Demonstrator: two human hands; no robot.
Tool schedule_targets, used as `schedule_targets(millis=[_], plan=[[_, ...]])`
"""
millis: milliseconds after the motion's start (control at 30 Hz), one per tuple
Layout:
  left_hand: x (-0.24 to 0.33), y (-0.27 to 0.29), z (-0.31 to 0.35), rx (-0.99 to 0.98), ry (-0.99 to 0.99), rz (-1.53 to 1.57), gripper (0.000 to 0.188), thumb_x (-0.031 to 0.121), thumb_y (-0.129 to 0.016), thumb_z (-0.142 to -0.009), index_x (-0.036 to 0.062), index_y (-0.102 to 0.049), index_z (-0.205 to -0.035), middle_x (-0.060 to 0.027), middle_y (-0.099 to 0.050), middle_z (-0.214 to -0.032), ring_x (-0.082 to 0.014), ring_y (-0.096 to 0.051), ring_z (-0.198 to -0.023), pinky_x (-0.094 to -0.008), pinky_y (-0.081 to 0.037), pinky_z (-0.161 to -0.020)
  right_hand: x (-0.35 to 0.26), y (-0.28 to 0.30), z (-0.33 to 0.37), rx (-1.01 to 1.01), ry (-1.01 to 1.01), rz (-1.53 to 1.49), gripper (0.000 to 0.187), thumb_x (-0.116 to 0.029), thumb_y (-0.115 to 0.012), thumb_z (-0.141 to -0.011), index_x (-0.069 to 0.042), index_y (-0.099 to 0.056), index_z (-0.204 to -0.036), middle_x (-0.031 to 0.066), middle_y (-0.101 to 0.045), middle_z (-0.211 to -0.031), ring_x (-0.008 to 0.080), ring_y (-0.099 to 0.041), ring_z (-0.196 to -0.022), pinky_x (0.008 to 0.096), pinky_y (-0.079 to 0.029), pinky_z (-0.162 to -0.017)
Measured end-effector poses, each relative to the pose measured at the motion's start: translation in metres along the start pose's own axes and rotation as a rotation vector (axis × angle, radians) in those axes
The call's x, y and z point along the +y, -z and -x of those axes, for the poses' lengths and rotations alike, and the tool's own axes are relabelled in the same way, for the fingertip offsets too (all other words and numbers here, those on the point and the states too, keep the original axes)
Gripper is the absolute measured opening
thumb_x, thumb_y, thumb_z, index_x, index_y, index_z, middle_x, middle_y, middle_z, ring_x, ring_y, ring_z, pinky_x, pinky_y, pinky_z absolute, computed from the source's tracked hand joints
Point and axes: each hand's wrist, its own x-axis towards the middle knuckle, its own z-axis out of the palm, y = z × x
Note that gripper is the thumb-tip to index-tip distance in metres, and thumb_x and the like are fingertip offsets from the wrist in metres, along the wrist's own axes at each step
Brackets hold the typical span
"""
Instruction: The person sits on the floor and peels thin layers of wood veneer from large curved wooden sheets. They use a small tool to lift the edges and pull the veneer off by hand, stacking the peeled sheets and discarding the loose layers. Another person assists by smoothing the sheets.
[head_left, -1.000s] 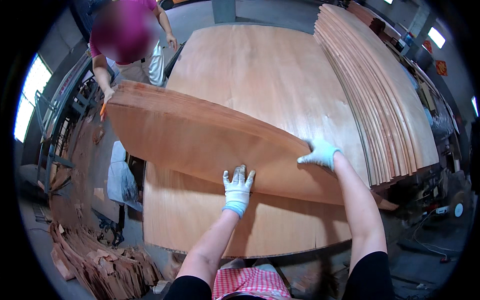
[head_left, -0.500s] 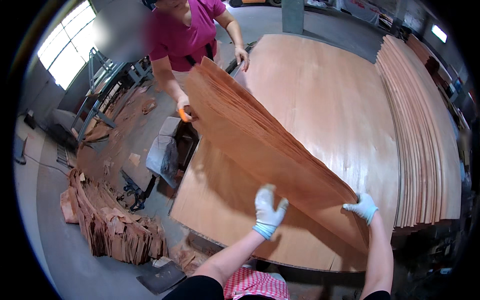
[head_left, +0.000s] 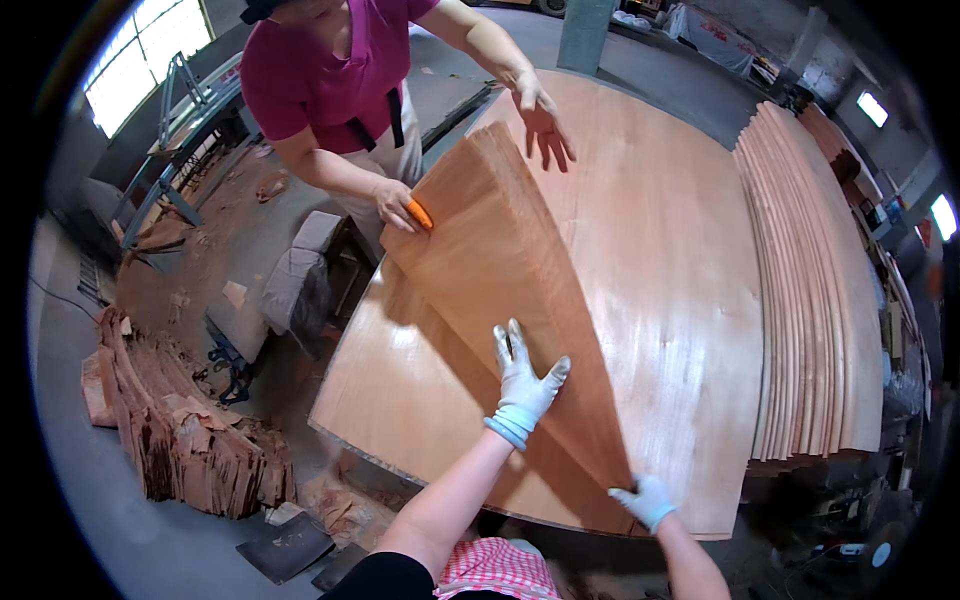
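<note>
A folded-up or tilted bundle of thin brown wood veneer sheets (head_left: 480,230) stands slantwise on a broad veneer-topped stack (head_left: 670,260). My left hand (head_left: 525,385), in a white glove with a pale blue cuff, lies against the bundle's near face with fingers spread. At the bundle's near right corner, my gloved right hand (head_left: 648,500) grips the edge; some of its fingers are hidden. Across from me, a co-worker's hand (head_left: 398,205) holds the far left corner, with an orange item at its fingers. The co-worker's other hand (head_left: 540,120) is open above the stack.
Long layered sheets (head_left: 810,300) rise along the right side. Torn veneer scraps (head_left: 190,420) are heaped on the floor at left. A covered seat-like object (head_left: 300,270) stands by the stack's left edge, with a metal frame (head_left: 180,150) beyond. A column (head_left: 585,38) is behind.
The bundle's far edge and near right corner have shifted left, along with my right hand. My left hand has moved up onto the bundle, fingers spreading. The co-worker's free hand has lifted and reached forward.
</note>
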Motion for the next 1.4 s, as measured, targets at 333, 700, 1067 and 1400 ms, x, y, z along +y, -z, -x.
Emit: schedule_targets(millis=[333,700,1067,1400], plan=[[-0.030,0.002,0.032,-0.029,0.026,-0.189,0.117,0.062,-0.070,-0.073,0.0032,-0.006,-0.152,-0.0321,0.002,-0.154,-0.0446,0.000,-0.144,-0.0493,-0.009,-0.117,-0.027,-0.032,-0.012,-0.343,0.230,-0.305,0.090,-0.034,-0.076,-0.078,-0.001,-0.027,-0.147,0.0228,-0.046,-0.141,0.0303,-0.046,-0.130,0.0352,-0.037,-0.106],[-0.035,0.012,0.037,-0.029,0.058,-0.190,0.119,0.058,-0.074,-0.072,-0.0006,-0.006,-0.151,-0.0293,0.000,-0.155,-0.0410,-0.003,-0.145,-0.0437,-0.012,-0.118,-0.207,0.073,-0.152,-0.028,0.354,-0.924,0.075,-0.029,-0.065,-0.092,0.001,-0.025,-0.147,0.0155,-0.048,-0.138,0.0206,-0.046,-0.126,0.0324,-0.037,-0.105],[-0.018,0.035,0.036,0.124,0.159,0.067,0.114,0.059,-0.074,-0.072,-0.0063,-0.018,-0.147,-0.0287,-0.020,-0.150,-0.0389,-0.021,-0.140,-0.0431,-0.022,-0.115,-0.221,0.050,-0.175,-0.078,0.208,-0.971,0.043,-0.025,-0.066,-0.092,0.003,-0.055,-0.123,0.0054,-0.065,-0.108,0.0116,-0.060,-0.093,0.0273,-0.049,-0.081],[-0.024,0.034,0.037,0.184,0.228,0.032,0.109,0.051,-0.078,-0.072,-0.0055,-0.021,-0.145,-0.0296,-0.024,-0.147,-0.0400,-0.023,-0.139,-0.0435,-0.025,-0.114,-0.228,0.037,-0.172,-0.072,0.274,-1.003,0.043,-0.022,-0.064,-0.093,0.003,-0.054,-0.125,0.0064,-0.065,-0.110,0.0119,-0.059,-0.095,0.0282,-0.049,-0.084]])
